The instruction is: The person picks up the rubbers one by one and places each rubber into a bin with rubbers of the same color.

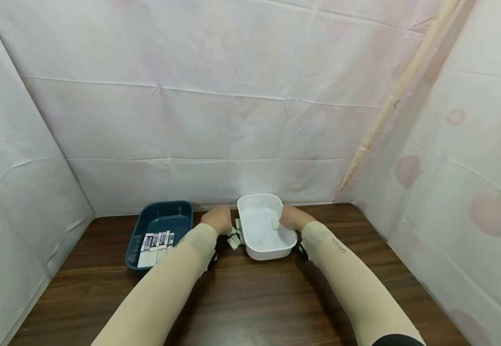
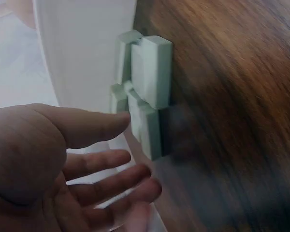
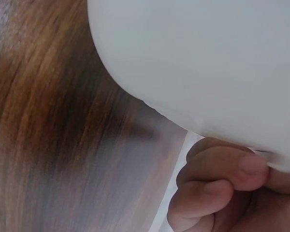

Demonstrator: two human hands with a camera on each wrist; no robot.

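A white rectangular plastic tub [image 1: 264, 250] stands in the middle of the dark brown wooden tabletop [image 1: 250, 298]. The right hand [image 1: 291, 217] grips the right rim of the tub, its fingers [image 3: 217, 169] curled over the edge; a small pale block [image 1: 274, 224] lies inside the tub just beside this hand. The left hand [image 1: 218, 219] is at the left wall of the tub with the palm open and fingers [image 2: 111, 169] relaxed, holding nothing. Just beside it a few pale green rectangular blocks [image 2: 145, 101] lean against the tub's outer wall. On the left stands a dark blue plastic tray [image 1: 160, 222] with rows of small flat pieces [image 1: 155, 242].
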